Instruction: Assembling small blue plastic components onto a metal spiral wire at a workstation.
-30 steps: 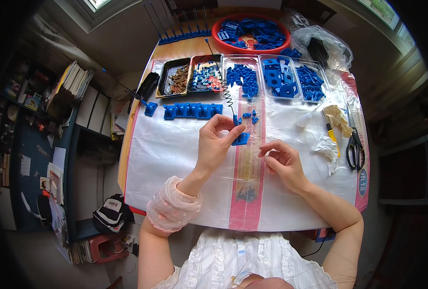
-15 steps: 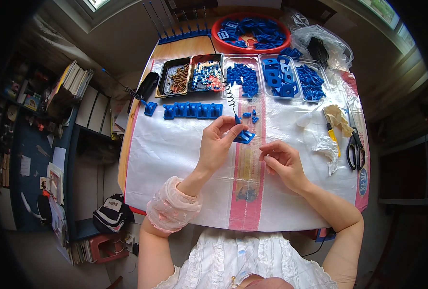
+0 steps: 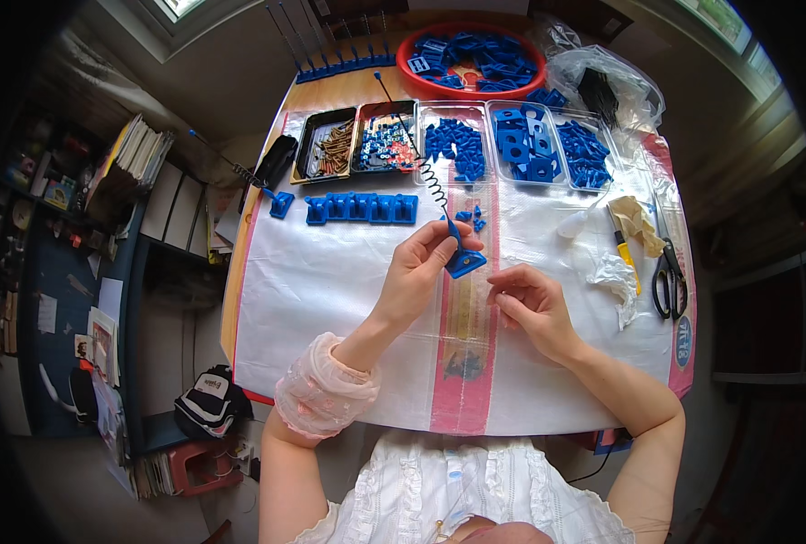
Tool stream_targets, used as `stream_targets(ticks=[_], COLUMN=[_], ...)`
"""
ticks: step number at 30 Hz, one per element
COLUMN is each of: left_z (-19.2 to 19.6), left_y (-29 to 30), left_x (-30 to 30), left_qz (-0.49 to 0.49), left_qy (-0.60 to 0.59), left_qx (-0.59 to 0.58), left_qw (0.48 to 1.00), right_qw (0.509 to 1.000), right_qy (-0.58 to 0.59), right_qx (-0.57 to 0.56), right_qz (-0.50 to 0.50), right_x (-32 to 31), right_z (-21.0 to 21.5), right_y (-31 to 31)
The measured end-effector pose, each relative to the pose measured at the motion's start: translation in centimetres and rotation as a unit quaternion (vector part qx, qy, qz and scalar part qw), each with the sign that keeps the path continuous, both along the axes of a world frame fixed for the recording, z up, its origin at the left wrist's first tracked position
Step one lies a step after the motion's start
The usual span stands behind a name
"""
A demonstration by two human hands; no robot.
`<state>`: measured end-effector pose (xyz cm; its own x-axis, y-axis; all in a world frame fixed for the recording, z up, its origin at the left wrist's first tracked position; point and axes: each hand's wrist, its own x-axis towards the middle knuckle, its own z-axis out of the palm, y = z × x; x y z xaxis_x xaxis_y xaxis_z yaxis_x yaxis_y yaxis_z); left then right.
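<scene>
Nearest, the left hand point(image 3: 418, 272) is closed in a pinch on a blue plastic base point(image 3: 465, 263) carrying a coiled wire point(image 3: 434, 181); the base sits at the fingertips and the wire rises away from the hand. Just right of the base, the right hand point(image 3: 530, 306) rests on the white sheet point(image 3: 330, 299), fingers curled with nothing in them, not touching the base. Beyond the base lies a row of blue parts point(image 3: 362, 208). Farther off stand trays point(image 3: 457, 140), then a red bowl point(image 3: 421, 45).
</scene>
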<state>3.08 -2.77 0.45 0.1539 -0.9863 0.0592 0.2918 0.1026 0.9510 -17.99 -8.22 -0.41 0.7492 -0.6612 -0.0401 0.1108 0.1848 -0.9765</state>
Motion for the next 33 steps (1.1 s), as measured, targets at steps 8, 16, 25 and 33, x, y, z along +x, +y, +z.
stream_targets(ticks=[8, 16, 25, 33], left_z=[-0.2, -0.5, -0.6, -1.1], left_y=[0.2, 0.1, 0.2, 0.2], left_x=[0.4, -0.3, -1.1, -0.6], left_qz=[-0.023, -0.044, -0.046, -0.027], left_qy=[0.064, 0.164, 0.122, 0.131], left_qx=[0.024, 0.04, 0.017, 0.044], left_qw=[0.997, 0.985, 0.991, 0.99], right_qw=[1.0, 1.0, 0.984, 0.819], right_qy=[0.001, -0.02, -0.027, -0.066], right_qx=[0.002, -0.004, -0.171, -0.522], right_qz=[-0.001, -0.01, -0.049, -0.228], right_x=[0.3, 0.1, -0.3, -4.4], right_z=[0.0, -0.3, 2.3, 10.5], right_y=[0.1, 0.1, -0.1, -1.8])
